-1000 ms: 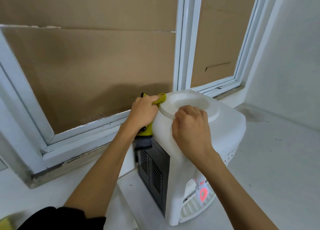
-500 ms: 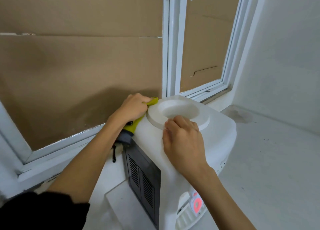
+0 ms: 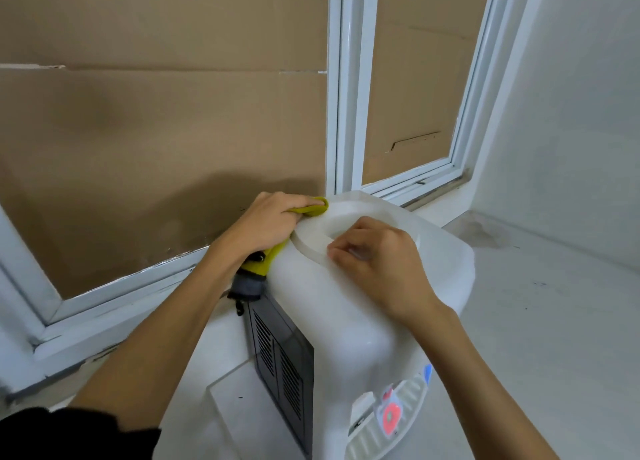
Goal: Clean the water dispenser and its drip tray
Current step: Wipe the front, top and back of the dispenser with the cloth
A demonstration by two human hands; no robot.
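Dispenser (image 3: 363, 307) stands on table (image 3: 554, 338) by window (image 3: 337, 113), vented back toward you; likely turned for reach; your right hand (image 3: 377, 262) rests on top ring, fingers loosely curled, gripping nothing, probably steadying; your left hand (image 3: 266, 224) curls round cloth (image 3: 311, 209), pressing it beside ring, wiping; tray (image 3: 384, 428) low at front, partly cut off; cloth mostly hidden under hand.
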